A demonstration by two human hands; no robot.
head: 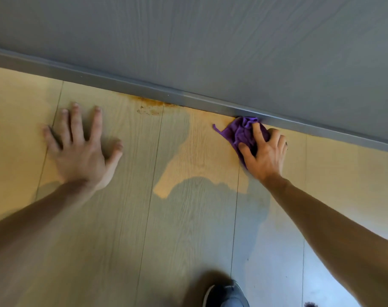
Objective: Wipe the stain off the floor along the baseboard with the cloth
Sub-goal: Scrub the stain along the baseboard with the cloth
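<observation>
Purple cloth (244,131) bunched up under the right hand (265,154), jammed right against the grey baseboard (157,90), fingers curled over the wad and pressing it flat to the wood-look floor (188,218). Left hand (82,145) spread wide, palm down on the planks well off to the side, holding nothing, just propping up the body by the look of it. Orange-brown stain (149,105) sitting in the seam where floor meets baseboard, between the two hands, closer to the cloth but not touching it, so not yet wiped. About the cloth: looks like soft, light microfibre, totally floppy, no shape of its own, so probably best kept scrunched into a pad under the palm and fingertips rather than pinched by a corner. One loose tail sticking out on the left side, likely to drag or fold under during a swipe. Smooth laminate, so should slide easily; real pressure probably needed right in that corner, maybe a fingertip pushing a fold into the seam. Stain looks dried and crusty at the edge, so likely a few passes. Nothing fragile here. Shoe tip (226,294) at the bottom edge.
</observation>
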